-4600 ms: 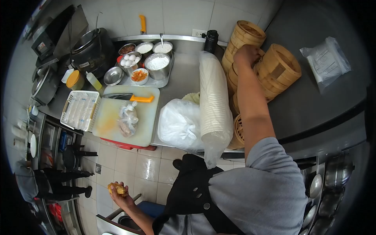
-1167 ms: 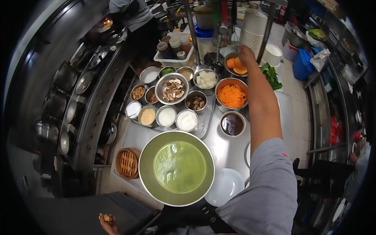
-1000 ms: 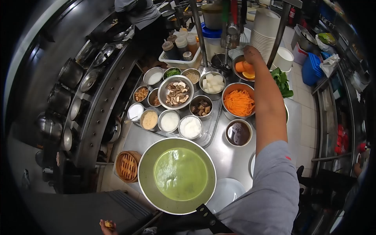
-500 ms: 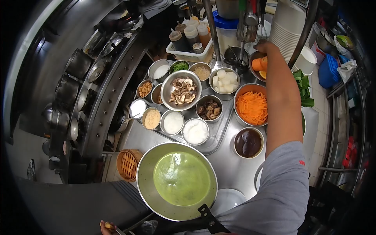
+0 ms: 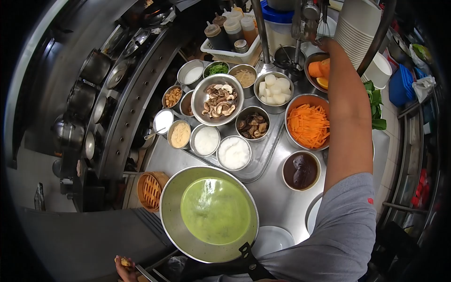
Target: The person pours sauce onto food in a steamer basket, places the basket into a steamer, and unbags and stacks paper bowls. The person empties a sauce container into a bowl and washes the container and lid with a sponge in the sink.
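My right hand (image 5: pixel 322 43) is stretched to the back, at the hanging utensils beside a whisk (image 5: pixel 324 27); its fingers are too dark and small to read. Under that forearm are a bowl of peeled carrots (image 5: pixel 315 68) and a bowl of carrot strips (image 5: pixel 307 126). Low at the left, my left hand (image 5: pixel 126 270) is closed around a small yellow-brown piece (image 5: pixel 123 262) whose kind I cannot make out. Between my arms stands a large metal bowl of green liquid (image 5: pixel 216 211).
Sliced mushrooms fill a steel bowl (image 5: pixel 217 99) raised over several small tubs. A dark sauce (image 5: pixel 301 170) stands at the right, a bamboo steamer (image 5: pixel 151 191) at the left. Squeeze bottles sit in a white basket (image 5: pixel 230 56); stacked white containers (image 5: pixel 359 30) rise behind my forearm.
My right hand has moved up and slightly back, from beside the peeled carrots to the hanging utensils. My left hand has risen slightly, still with the yellow-brown piece. The view has shifted a little.
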Motion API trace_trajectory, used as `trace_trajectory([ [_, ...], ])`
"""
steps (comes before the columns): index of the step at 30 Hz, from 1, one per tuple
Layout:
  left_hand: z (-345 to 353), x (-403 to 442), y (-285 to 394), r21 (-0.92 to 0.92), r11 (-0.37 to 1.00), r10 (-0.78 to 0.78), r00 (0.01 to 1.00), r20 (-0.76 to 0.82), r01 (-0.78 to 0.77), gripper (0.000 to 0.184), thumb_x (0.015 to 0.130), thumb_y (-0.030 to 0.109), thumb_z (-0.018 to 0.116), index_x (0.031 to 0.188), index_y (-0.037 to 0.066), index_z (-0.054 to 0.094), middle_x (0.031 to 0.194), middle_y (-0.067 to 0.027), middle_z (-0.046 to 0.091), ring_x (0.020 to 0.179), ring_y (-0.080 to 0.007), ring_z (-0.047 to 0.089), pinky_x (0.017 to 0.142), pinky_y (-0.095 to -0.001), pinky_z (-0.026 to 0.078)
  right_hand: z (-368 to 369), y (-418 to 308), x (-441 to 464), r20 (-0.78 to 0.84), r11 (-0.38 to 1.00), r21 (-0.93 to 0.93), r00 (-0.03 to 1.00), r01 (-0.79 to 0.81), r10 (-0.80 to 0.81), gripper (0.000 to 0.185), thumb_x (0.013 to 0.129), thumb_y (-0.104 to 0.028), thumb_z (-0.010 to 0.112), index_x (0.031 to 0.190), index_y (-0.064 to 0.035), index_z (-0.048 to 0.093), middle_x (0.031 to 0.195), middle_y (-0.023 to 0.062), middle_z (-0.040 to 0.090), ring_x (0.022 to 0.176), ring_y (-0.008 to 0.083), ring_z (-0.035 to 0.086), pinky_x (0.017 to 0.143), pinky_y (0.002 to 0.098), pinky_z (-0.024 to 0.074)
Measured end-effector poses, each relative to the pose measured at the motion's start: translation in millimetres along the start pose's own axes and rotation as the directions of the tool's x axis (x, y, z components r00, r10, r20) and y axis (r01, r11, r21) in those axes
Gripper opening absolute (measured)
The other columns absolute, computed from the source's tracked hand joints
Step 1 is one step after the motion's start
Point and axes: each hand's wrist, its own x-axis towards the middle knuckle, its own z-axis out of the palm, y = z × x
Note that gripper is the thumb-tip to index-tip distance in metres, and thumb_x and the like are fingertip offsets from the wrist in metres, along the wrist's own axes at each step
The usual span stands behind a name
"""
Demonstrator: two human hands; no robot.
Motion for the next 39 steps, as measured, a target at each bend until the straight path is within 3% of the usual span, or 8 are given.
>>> trace_trajectory([
  [6,9,-1,1,-0.044,0.999,0.028,0.998,-0.049,-0.031,0.022,0.091,0.035,0.061,0.083,0.015,0.059,0.072,-0.0023,0.063,0.066,-0.0212,0.061,0.067,-0.0384,0.049,4,6,3,-0.012,0.974,-0.219,0.998,0.055,-0.058,0.044,0.091,-0.040,0.051,0.119,-0.0089,0.065,0.128,0.0146,0.059,0.116,0.0320,0.057,0.098,0.0398,0.0446],
  [13,-13,32,-14,-0.039,0.998,0.048,0.994,0.102,-0.045,0.019,0.091,0.034,0.062,0.092,0.016,0.058,0.079,-0.0021,0.065,0.069,-0.0231,0.063,0.066,-0.0392,0.051,10,12,10,-0.050,0.928,-0.369,0.996,0.055,-0.079,0.035,0.088,-0.031,0.054,0.110,-0.0071,0.069,0.120,0.0133,0.065,0.109,0.0300,0.062,0.092,0.0389,0.0493],
  [18,-17,45,-20,-0.088,0.996,0.042,0.991,0.130,-0.031,0.017,0.091,0.031,0.062,0.096,0.015,0.058,0.081,-0.0050,0.064,0.069,-0.0236,0.062,0.061,-0.0375,0.051,25,22,35,-0.109,0.971,-0.226,0.993,-0.077,0.053,0.036,0.087,-0.026,0.053,0.112,-0.0065,0.069,0.122,0.0152,0.063,0.111,0.0323,0.061,0.094,0.0390,0.0486],
  [21,-36,72,-40,0.007,1.000,0.017,0.998,-0.053,-0.017,0.029,0.086,0.048,0.066,0.098,0.024,0.056,0.087,0.0054,0.061,0.075,-0.0129,0.061,0.067,-0.0345,0.045,24,31,36,-0.187,0.981,0.101,0.965,-0.165,0.182,0.038,0.086,-0.028,0.054,0.114,-0.0053,0.068,0.124,0.0174,0.062,0.112,0.0338,0.060,0.095,0.0398,0.0477],
  [25,-26,59,-43,0.018,0.999,0.041,0.994,-0.098,-0.040,0.030,0.085,0.049,0.066,0.097,0.024,0.057,0.084,0.0058,0.061,0.074,-0.0135,0.062,0.065,-0.0332,0.045,28,33,36,-0.334,0.883,0.415,0.867,-0.218,0.371,0.042,0.083,-0.032,0.061,0.113,-0.0037,0.068,0.120,0.0193,0.063,0.111,0.0331,0.061,0.094,0.0408,0.0479],
  [28,-29,61,-45,0.007,1.000,0.019,0.989,-0.146,-0.018,0.031,0.085,0.047,0.067,0.100,0.023,0.056,0.085,0.0043,0.062,0.074,-0.0153,0.062,0.064,-0.0332,0.045,-6,0,-46,-0.348,0.734,0.655,0.792,-0.177,0.502,0.042,0.080,-0.032,0.065,0.110,-0.0037,0.068,0.112,0.0192,0.067,0.106,0.0352,0.064,0.089,0.0427,0.0495],
  [34,-34,71,-52,-0.026,1.000,0.003,0.999,-0.045,-0.004,0.037,0.084,0.044,0.069,0.111,0.022,0.055,0.093,0.0006,0.062,0.080,-0.0184,0.062,0.067,-0.0345,0.046,-2,13,-49,-0.742,0.925,0.374,0.619,0.065,0.256,0.031,0.081,-0.028,0.065,0.096,-0.0011,0.064,0.098,0.0246,0.067,0.096,0.0415,0.064,0.081,0.0478,0.0515],
  [39,-11,80,-55,-0.043,0.999,-0.005,1.000,-0.015,0.004,0.037,0.085,0.041,0.070,0.112,0.021,0.055,0.094,0.0001,0.063,0.077,-0.0187,0.063,0.065,-0.0340,0.047,-8,8,-94,-0.826,0.953,0.301,0.511,0.040,0.240,0.024,0.084,-0.021,0.061,0.094,-0.0001,0.058,0.091,0.0271,0.066,0.089,0.0443,0.064,0.078,0.0520,0.0508],
])
